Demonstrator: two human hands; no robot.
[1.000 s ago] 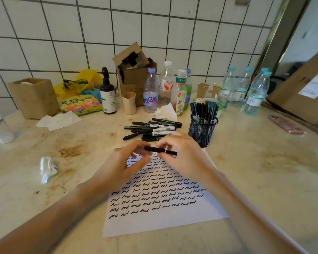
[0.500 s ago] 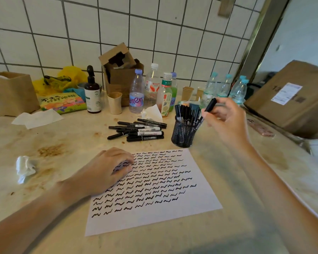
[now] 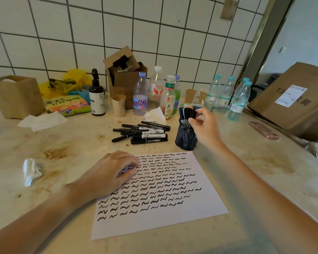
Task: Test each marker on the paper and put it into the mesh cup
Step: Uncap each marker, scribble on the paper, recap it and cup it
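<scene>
A white paper [image 3: 195, 213] covered in black squiggles lies on the counter in front of me. My left hand [image 3: 110, 173] rests on its upper left corner, fingers loosely curled. Behind the paper stands the black mesh cup [image 3: 184, 138] with several black markers [image 3: 185, 113] upright in it. My right hand [image 3: 205, 125] is at the cup's right rim and pinches the top of a black marker that stands in the cup. A pile of several loose black markers [image 3: 143, 133] lies on the counter left of the cup.
Bottles [image 3: 154, 92], paper cups [image 3: 118, 105], a pump bottle [image 3: 96, 96] and a cardboard box [image 3: 123, 76] line the tiled wall behind. A crumpled tissue [image 3: 31, 170] lies at the left. A pink phone [image 3: 263, 132] and a large carton [image 3: 294, 99] are at the right.
My right hand carried a marker from above the paper over to the mesh cup and lowered it in. My left hand let go of the marker and settled on the paper.
</scene>
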